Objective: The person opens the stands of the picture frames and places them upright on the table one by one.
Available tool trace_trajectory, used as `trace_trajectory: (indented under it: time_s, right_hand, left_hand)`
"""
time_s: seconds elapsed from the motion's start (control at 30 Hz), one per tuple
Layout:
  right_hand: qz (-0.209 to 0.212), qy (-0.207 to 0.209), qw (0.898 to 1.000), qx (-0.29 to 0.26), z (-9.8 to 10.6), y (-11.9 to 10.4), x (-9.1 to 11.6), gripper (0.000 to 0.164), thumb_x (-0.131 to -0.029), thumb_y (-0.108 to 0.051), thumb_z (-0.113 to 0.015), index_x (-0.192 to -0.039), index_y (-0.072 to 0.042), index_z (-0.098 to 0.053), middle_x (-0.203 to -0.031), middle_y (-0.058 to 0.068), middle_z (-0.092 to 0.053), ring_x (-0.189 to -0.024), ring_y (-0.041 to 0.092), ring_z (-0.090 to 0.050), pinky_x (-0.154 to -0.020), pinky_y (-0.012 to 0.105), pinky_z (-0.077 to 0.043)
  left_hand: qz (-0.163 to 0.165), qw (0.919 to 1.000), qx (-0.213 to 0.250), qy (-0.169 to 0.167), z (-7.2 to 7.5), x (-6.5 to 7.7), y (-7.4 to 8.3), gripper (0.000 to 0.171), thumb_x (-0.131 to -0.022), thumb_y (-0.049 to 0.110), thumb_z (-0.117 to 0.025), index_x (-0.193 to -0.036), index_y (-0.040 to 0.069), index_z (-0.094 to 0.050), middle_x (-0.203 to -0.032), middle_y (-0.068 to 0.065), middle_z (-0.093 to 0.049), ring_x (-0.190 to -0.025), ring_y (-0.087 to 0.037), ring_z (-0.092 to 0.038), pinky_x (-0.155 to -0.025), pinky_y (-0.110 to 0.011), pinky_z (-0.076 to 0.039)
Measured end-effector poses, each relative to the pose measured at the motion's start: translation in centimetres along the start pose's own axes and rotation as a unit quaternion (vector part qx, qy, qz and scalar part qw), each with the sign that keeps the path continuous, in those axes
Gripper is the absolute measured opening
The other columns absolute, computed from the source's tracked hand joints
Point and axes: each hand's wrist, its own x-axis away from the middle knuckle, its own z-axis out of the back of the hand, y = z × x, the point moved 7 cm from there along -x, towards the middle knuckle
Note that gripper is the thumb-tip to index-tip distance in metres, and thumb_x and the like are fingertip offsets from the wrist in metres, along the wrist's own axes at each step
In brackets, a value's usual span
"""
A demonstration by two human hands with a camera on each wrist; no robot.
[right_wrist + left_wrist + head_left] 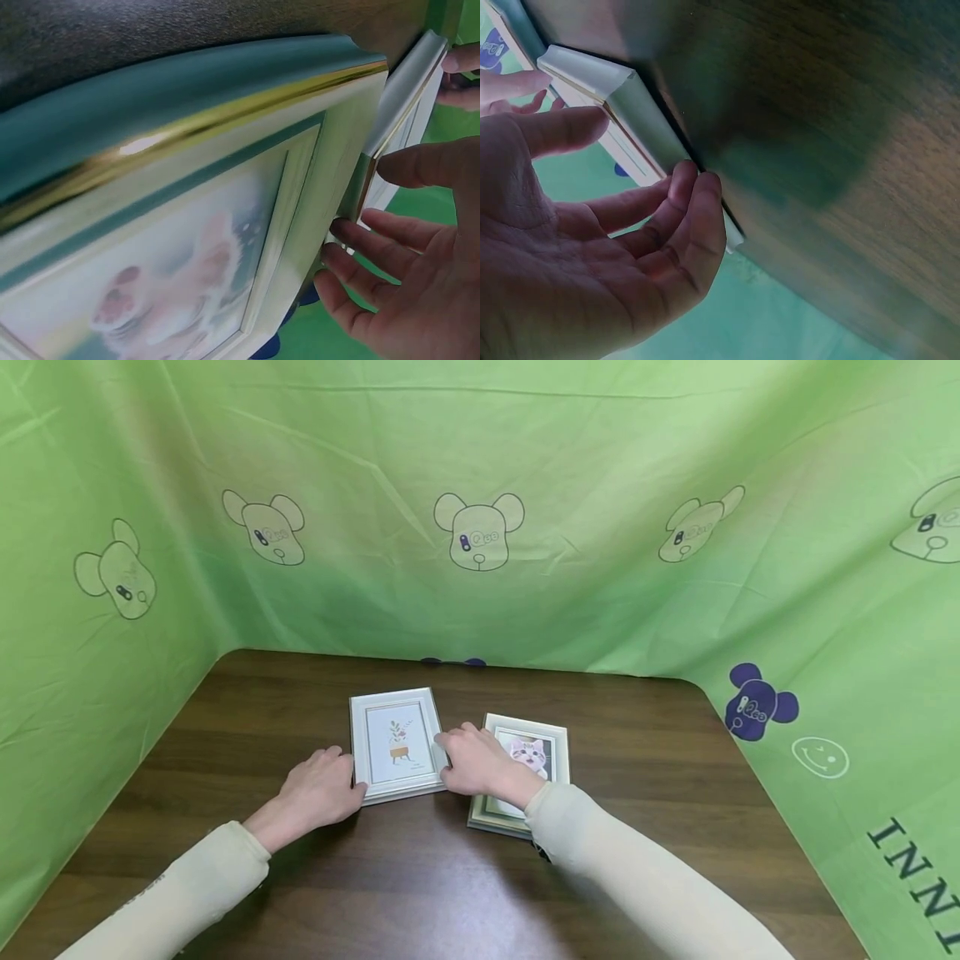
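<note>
A white picture frame [437, 727] with a drawing of a potted plant lies face up on the table. My left hand [321, 787] holds its left side: in the left wrist view the thumb [574, 129] is at the front corner and the curled fingers [697, 217] touch the outer edge. My right hand [480, 760] holds the right side, its thumb [412, 165] on the rim and fingers along the edge. Beneath my right wrist lies a cream picture frame [558, 752] with a kitten photo, partly hidden by the forearm.
Both frames rest on a dark brown wooden table [637, 760] with rounded far corners. Green cloth [585, 610] printed with bear heads hangs around the back and sides.
</note>
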Motion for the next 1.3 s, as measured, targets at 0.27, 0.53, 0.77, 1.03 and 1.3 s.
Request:
trace_trajectory:
  time_s: [0.27, 0.53, 0.77, 1.03, 1.3]
  right_hand:
    - [0.01, 0.006, 1.0, -0.002, 0.1, -0.1, -0.3, 0.036, -0.083, -0.015, -0.07, -0.117, -0.004, -0.07, -0.113, 0.011, -0.075, -0.094, 0.03, -0.06, -0.073, 0.045, -0.053]
    - [0.017, 0.004, 1.0, -0.002, 0.0, -0.3, -0.1, 0.036, -0.083, -0.016, -0.071, -0.117, -0.004, -0.071, -0.112, 0.011, -0.075, -0.092, 0.03, -0.06, -0.073, 0.044, -0.053]
    - [0.011, -0.01, 1.0, -0.006, 0.0, -0.2, -0.1, 0.05, -0.087, -0.02, -0.072, -0.134, -0.004, -0.068, -0.127, 0.012, -0.071, -0.107, 0.032, -0.062, -0.085, 0.046, -0.054]
    - [-0.014, -0.009, 0.999, -0.042, 0.6, 1.5, -1.3, 0.065, -0.096, -0.026, -0.068, -0.154, -0.003, -0.05, -0.146, 0.017, -0.06, -0.132, 0.036, -0.054, -0.105, 0.056, -0.046]
    - [-0.025, -0.015, 0.997, -0.067, 0.2, 3.1, -2.0, 0.064, -0.099, -0.03, -0.064, -0.156, -0.005, -0.049, -0.153, 0.014, -0.055, -0.138, 0.034, -0.049, -0.107, 0.055, -0.042]
  left_hand:
    - [0.003, 0.9999, 0.015, 0.007, -0.1, 0.1, -0.1, 0.024, -0.093, 0.02, -0.067, -0.092, -0.004, -0.069, -0.082, -0.01, -0.055, -0.074, -0.027, -0.053, -0.059, -0.042, -0.05]
    - [0.003, 0.9997, 0.023, 0.002, -0.1, 0.3, -0.2, 0.024, -0.093, 0.02, -0.067, -0.095, -0.005, -0.068, -0.084, -0.01, -0.056, -0.075, -0.026, -0.054, -0.061, -0.043, -0.051]
    - [0.017, 0.9991, 0.038, -0.009, -0.4, 0.5, -0.8, 0.029, -0.093, 0.021, -0.066, -0.103, -0.006, -0.068, -0.089, -0.011, -0.059, -0.075, -0.025, -0.055, -0.062, -0.043, -0.051]
    - [0.027, 0.9987, 0.041, -0.011, -0.3, 0.8, -1.4, 0.034, -0.094, 0.023, -0.067, -0.113, -0.006, -0.069, -0.096, -0.014, -0.063, -0.083, -0.028, -0.061, -0.068, -0.048, -0.054]
    - [0.028, 0.9988, 0.039, -0.012, 0.0, 1.0, -1.5, 0.029, -0.092, 0.022, -0.066, -0.109, -0.003, -0.069, -0.093, -0.011, -0.061, -0.081, -0.027, -0.06, -0.066, -0.048, -0.053]
